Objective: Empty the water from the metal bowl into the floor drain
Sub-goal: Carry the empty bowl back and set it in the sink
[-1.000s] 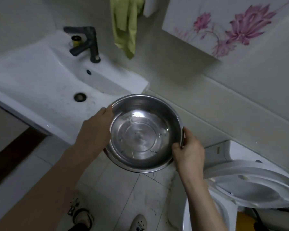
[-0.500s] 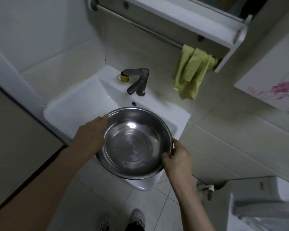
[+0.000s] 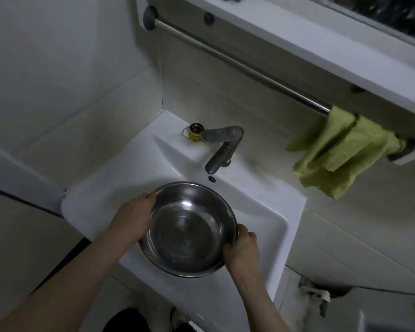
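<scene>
One metal bowl (image 3: 188, 230) sits over the white sink (image 3: 268, 212), held by two hands: the left hand (image 3: 132, 220) clamped on its left rim, the right hand (image 3: 242, 248) gripping the right rim. One grey tap (image 3: 222, 147), one yellow-green cloth (image 3: 340, 152) on one rail (image 3: 237, 64). No readable writing anywhere.

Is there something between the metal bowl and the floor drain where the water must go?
The floor drain is not in view, so I cannot tell. Both hands, left hand and right hand, hold the metal bowl over the white sink, which lies directly beneath it.
</scene>
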